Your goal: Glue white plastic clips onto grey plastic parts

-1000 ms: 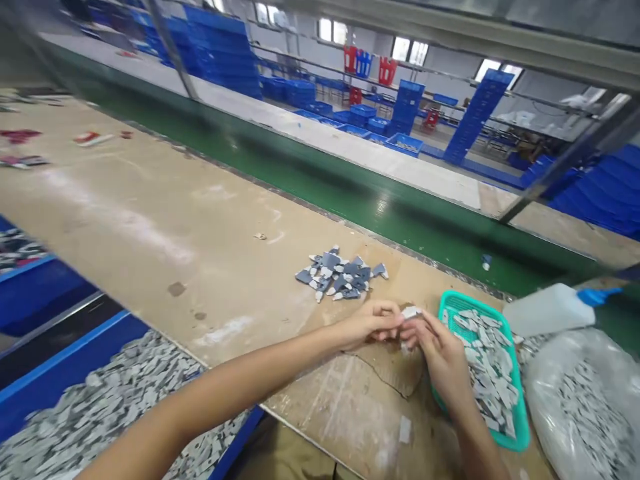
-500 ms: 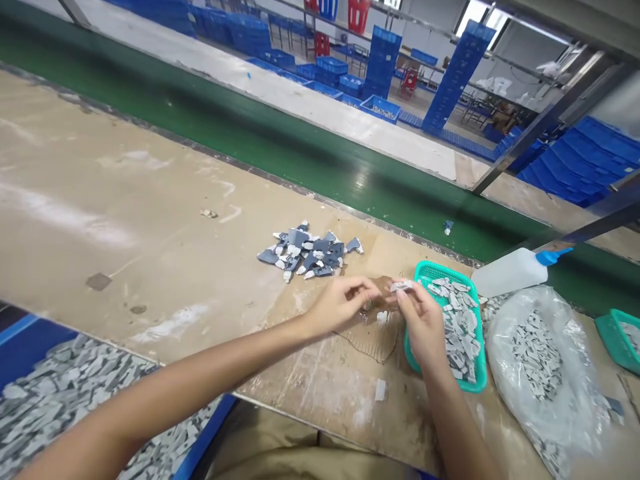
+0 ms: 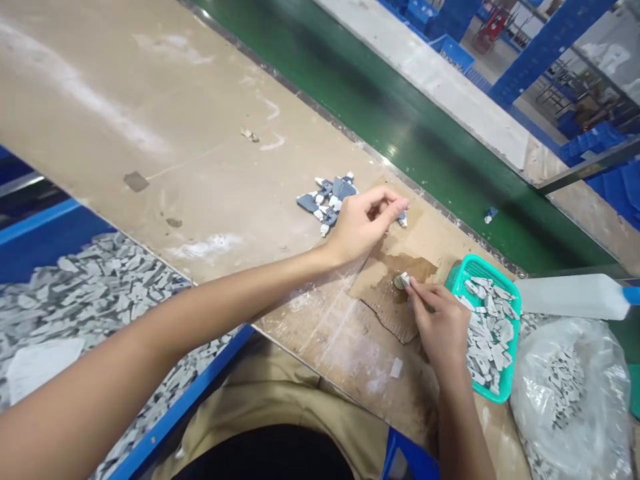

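My right hand [image 3: 443, 323] pinches a small white plastic piece [image 3: 405, 279] between thumb and fingers. It holds the piece at a small round cap-like thing [image 3: 399, 283], which lies on a wet, torn sheet of cardboard [image 3: 383, 310]. My left hand [image 3: 365, 223] is closed in a pinch over the right side of a pile of dark blue-grey and white pieces [image 3: 323, 200]. What its fingertips hold, if anything, I cannot make out. Just behind those fingertips a blue-grey and white piece [image 3: 403, 219] shows in part.
Right of my right hand stands a green basket [image 3: 513, 363] of light grey pieces. Beyond it lie a white bottle [image 3: 570, 297] and a clear bag [image 3: 600, 393] of pieces. A blue bin [image 3: 165, 437] of grey pieces is at lower left. A green strip [image 3: 400, 110] runs behind the table.
My hands, close together before, have moved apart. The left went over to the dark pile; the right lowered its white piece to the round thing. The view has tilted and shifted.
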### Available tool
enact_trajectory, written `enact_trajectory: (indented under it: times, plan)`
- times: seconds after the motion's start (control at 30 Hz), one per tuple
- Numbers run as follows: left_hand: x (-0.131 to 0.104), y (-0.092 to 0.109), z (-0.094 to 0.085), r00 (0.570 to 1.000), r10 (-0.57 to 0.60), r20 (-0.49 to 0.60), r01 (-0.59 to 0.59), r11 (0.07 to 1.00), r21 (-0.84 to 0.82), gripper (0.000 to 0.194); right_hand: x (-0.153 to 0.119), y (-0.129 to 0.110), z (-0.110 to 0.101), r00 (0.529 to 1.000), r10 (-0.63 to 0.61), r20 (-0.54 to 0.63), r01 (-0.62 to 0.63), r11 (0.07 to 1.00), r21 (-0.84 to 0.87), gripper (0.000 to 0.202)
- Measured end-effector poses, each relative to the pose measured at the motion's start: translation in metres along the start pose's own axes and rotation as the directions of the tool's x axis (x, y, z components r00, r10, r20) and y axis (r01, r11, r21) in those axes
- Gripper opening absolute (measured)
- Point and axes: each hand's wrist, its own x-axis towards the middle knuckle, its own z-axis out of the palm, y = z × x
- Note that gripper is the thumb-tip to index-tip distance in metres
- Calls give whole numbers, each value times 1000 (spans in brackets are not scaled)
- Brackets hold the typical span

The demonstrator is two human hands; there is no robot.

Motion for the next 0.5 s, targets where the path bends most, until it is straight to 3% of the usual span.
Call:
enact_trajectory:
  times: [0.5]
  plan:
    - [-3, 1, 6, 998, 69, -12, -69, 998, 11, 21, 4, 0, 4, 994, -107, -8, 107, 992, -65, 15]
